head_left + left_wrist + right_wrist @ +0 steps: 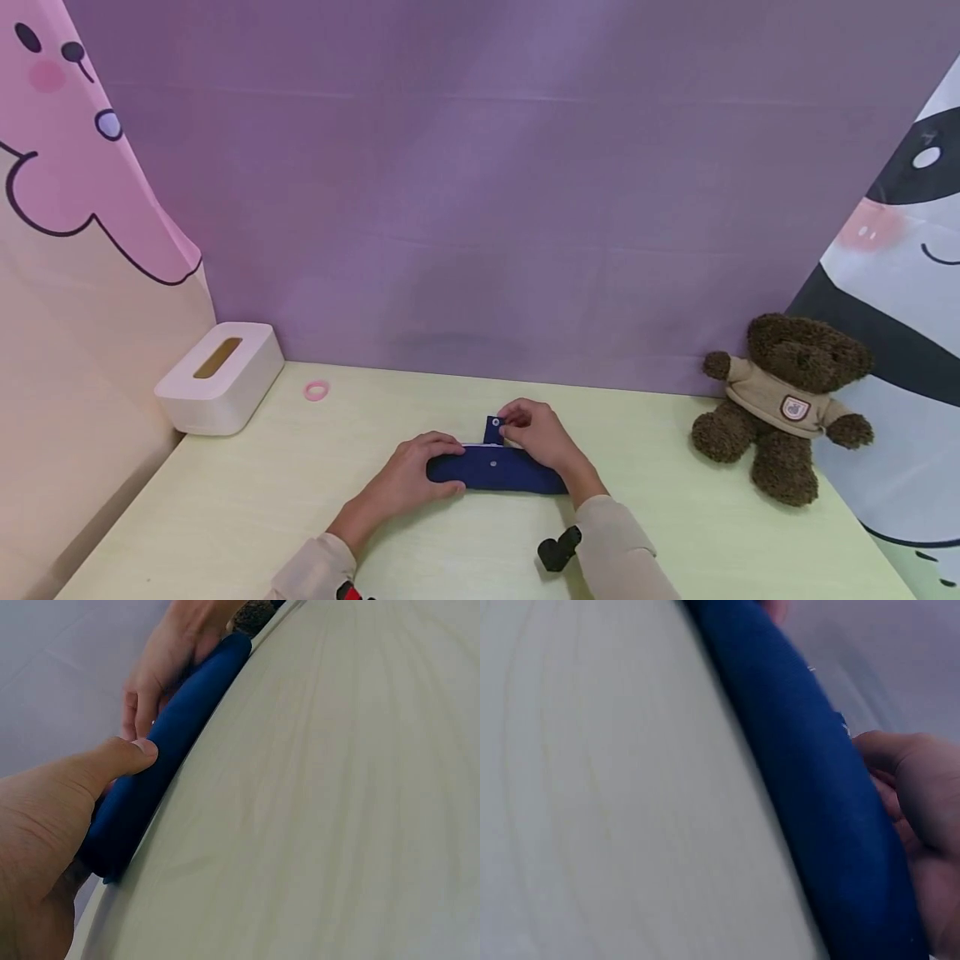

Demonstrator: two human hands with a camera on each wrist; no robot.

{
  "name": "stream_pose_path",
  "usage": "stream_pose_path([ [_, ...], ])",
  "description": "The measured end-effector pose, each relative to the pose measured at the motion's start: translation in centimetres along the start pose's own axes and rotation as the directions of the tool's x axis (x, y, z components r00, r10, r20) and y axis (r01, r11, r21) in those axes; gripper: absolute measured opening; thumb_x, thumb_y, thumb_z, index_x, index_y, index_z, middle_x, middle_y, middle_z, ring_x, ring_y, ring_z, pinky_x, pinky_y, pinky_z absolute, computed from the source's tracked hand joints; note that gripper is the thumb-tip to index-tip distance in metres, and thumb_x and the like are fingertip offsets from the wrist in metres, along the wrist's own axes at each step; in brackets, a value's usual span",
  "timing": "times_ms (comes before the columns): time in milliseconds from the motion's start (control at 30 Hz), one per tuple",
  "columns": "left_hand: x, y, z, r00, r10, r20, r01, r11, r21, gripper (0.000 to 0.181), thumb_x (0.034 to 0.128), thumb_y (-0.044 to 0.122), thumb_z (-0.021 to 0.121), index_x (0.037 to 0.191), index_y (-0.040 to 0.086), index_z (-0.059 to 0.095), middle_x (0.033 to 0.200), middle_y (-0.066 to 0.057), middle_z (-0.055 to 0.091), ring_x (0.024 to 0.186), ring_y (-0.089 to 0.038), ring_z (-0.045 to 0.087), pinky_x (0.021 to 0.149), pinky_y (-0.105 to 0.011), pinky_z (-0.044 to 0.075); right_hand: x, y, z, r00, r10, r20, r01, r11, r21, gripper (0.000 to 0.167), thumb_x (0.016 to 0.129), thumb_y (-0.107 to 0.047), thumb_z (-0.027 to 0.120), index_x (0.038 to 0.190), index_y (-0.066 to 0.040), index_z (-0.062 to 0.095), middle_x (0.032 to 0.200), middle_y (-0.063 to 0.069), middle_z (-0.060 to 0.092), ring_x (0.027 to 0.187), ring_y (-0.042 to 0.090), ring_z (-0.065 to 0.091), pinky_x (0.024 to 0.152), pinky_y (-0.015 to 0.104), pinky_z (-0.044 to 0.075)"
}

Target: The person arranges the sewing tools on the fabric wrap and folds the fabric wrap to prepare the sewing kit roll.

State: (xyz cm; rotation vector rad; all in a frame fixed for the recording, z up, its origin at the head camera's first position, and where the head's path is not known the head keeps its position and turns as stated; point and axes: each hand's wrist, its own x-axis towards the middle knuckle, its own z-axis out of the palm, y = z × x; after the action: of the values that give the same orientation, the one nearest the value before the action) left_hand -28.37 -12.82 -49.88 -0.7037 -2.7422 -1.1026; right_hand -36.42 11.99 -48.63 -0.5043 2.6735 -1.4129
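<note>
A long navy-blue fabric pouch (491,468) lies on the table, with a metal snap on its front. My left hand (416,468) grips its left end, thumb along the near side and fingers over the far side. In the left wrist view that thumb (139,756) presses on the blue fabric. Behind the pouch a short strap with a snap (493,428) stands up, and my right hand (542,433) pinches it between thumb and fingers. In the right wrist view the pouch (802,765) partly hides the right hand's fingertips.
On the pale wooden table (360,408), a white tissue box (225,400) stands at the left and a pink ring (317,390) lies near the back edge. A brown teddy bear (787,408) sits at the right. A purple cloth (480,208) hangs behind.
</note>
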Motion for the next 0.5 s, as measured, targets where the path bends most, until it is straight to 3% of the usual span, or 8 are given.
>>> stream_pose_path([
  [167,0.0,0.0,0.0,1.0,0.001,-0.002,-0.001,1.0,0.002,0.042,0.0852,0.03,0.084,0.124,0.016,0.073,0.132,-0.005,0.068,0.126,-0.027,0.063,0.108,-0.05,0.049,-0.6,-0.5,-0.6,0.999,0.005,0.038,-0.008,0.996,0.092,0.014,0.096,-0.005,0.069,0.109,-0.009,0.074,0.104,0.007,0.076,0.089,0.015,0.07,0.081,0.029,0.058],
  [333,-0.1,0.0,0.0,1.0,-0.006,0.003,0.006,1.0,0.0,0.042,0.0858,0.031,0.083,0.124,0.016,0.073,0.132,-0.005,0.068,0.126,-0.028,0.063,0.108,-0.051,0.049,-1.2,-1.1,-0.9,0.997,-0.012,0.077,0.003,0.994,0.113,0.017,0.097,-0.006,0.068,0.111,-0.01,0.077,0.107,0.009,0.077,0.091,0.015,0.07,0.082,0.026,0.058],
  [500,0.0,0.1,-0.1,1.0,-0.012,0.008,0.011,1.0,0.009,0.043,0.0856,0.031,0.083,0.124,0.014,0.074,0.132,-0.007,0.068,0.126,-0.03,0.062,0.109,-0.053,0.048,-2.0,-1.6,-0.9,0.997,-0.036,0.068,0.026,0.99,0.138,0.018,0.097,-0.005,0.069,0.111,-0.009,0.078,0.108,0.01,0.078,0.092,0.015,0.07,0.081,0.021,0.056],
])
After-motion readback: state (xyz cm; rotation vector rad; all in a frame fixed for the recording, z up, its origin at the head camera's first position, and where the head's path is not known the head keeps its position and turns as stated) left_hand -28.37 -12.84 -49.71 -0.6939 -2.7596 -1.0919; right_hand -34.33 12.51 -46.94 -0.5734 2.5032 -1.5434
